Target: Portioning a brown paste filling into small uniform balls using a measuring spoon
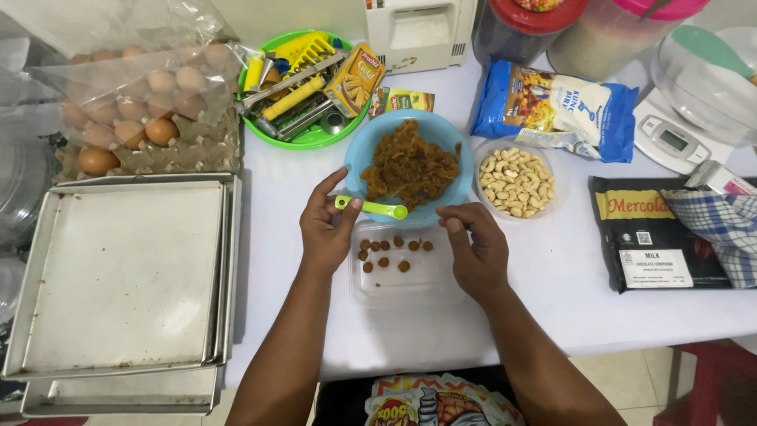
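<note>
About ten small balls (385, 254) lay in the clear tray (410, 284) (the blue bowl (371, 146) remained heaped); left hand (327, 229) held a green spoon (371, 207), right hand (477, 244) pinched something unseen.

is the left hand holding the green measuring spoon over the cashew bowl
No. The left hand holds the green measuring spoon at the rim of the blue bowl of brown filling; the cashew bowl sits apart, further right.

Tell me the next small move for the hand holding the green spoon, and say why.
Probably dip the green spoon into the brown filling in the blue bowl. The left hand holds the spoon at the bowl's near rim, its scoop looks empty, and the right hand pinches over the clear tray, where small brown balls already lie.
</note>
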